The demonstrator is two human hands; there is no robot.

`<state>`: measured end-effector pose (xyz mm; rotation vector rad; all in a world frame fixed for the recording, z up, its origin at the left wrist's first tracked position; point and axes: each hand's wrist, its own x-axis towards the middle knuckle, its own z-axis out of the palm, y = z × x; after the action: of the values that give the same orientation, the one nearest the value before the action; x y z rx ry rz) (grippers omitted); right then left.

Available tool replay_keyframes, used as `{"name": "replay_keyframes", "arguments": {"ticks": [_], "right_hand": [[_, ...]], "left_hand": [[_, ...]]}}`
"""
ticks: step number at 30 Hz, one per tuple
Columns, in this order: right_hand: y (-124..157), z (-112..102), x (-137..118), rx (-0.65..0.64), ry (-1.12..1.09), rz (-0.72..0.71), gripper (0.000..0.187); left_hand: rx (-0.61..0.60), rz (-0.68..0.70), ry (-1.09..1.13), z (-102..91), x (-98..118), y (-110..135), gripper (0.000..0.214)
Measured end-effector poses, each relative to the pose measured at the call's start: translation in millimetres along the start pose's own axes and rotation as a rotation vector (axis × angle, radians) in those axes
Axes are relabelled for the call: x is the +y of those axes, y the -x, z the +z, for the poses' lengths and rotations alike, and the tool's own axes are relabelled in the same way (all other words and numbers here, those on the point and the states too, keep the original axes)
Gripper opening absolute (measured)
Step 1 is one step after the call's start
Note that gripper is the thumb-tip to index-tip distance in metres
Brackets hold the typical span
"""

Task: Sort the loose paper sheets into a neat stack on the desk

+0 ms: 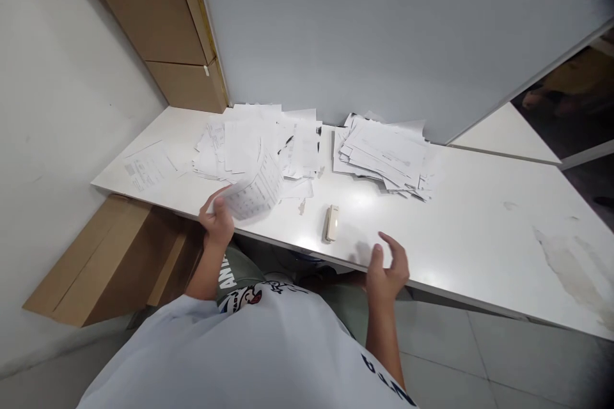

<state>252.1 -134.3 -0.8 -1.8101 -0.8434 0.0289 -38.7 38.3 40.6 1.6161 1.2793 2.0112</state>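
My left hand (217,220) pinches the near corner of a printed sheet of paper (256,188), which curls up off the white table (480,217). Behind it lies a loose spread of papers (254,140). A second, thicker stack of papers (384,153) sits to the right. A small beige stapler (330,223) lies near the table's front edge between my hands. My right hand (387,267) hovers at the front edge, right of the stapler, fingers apart and holding nothing.
A single sheet (146,166) lies at the table's left end. A grey partition panel (384,32) stands behind the papers. Cardboard boxes (158,25) are stacked in the back left corner; a flat carton (110,262) leans under the table. A stain (570,262) marks the right side.
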Motion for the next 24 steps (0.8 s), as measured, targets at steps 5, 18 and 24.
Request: {"name": "replay_keyframes", "arguments": {"ticks": [5, 18, 24], "right_hand": [[29, 34, -71, -0.645, -0.349, -0.11, 0.07], [33, 134, -59, -0.556, -0.815, 0.09, 0.031], [42, 131, -61, -0.535, -0.708, 0.08, 0.027]], "left_hand": [[-0.019, 0.16, -0.096, -49.3, -2, 7, 0.05], [0.02, 0.204, 0.02, -21.4, -50, -7, 0.047], [0.001, 0.096, 0.058, -5.8, -73, 14, 0.061]]}}
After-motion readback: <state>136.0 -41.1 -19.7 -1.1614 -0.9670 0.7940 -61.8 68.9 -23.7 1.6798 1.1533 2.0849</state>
